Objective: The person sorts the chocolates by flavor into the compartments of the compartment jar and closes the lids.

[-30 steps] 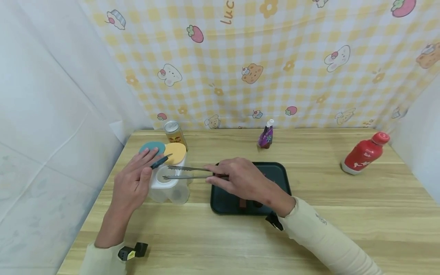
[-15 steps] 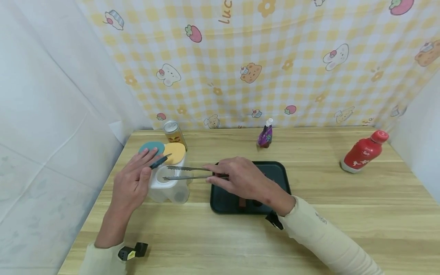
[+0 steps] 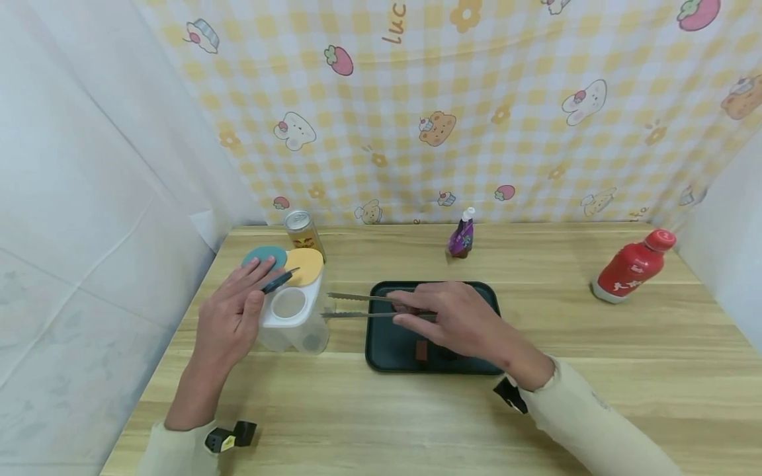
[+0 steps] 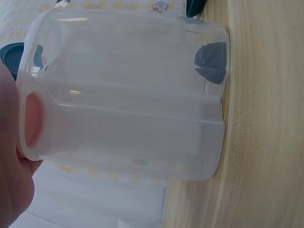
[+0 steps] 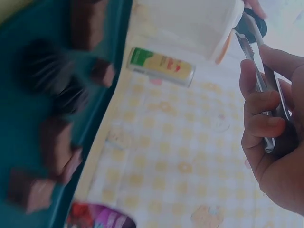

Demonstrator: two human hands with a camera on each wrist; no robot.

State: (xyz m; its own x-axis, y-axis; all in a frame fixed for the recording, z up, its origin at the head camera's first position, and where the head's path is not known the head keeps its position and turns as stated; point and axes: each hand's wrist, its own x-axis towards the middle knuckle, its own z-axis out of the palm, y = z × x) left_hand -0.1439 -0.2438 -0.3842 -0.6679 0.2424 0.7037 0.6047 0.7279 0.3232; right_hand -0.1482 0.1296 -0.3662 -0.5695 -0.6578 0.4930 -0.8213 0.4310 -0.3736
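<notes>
Your left hand (image 3: 229, 317) rests against the side of the clear plastic container (image 3: 293, 320) at the left of the worktop (image 3: 381, 410), its grip curled round the container's wall with the fingertips up by the teal lid (image 3: 263, 256). Beside that lid sits a yellow lid (image 3: 305, 264), and the container's round opening faces up between them and you. In the left wrist view the container (image 4: 128, 95) fills the frame, see-through and divided down the middle, standing on the wood.

Just behind the container stands a drink can (image 3: 302, 229). To the right, your right hand (image 3: 458, 320) holds metal tongs (image 3: 363, 305), grip clamped on their handle end; the two arms stand apart, tips pointing left, just short of the container's rim. That hand hovers over the dark tray (image 3: 387, 350), where brown cubes (image 5: 54, 142) lie. Farther back stands a small purple bottle (image 3: 461, 235), and at the far right a red bottle (image 3: 634, 264).
</notes>
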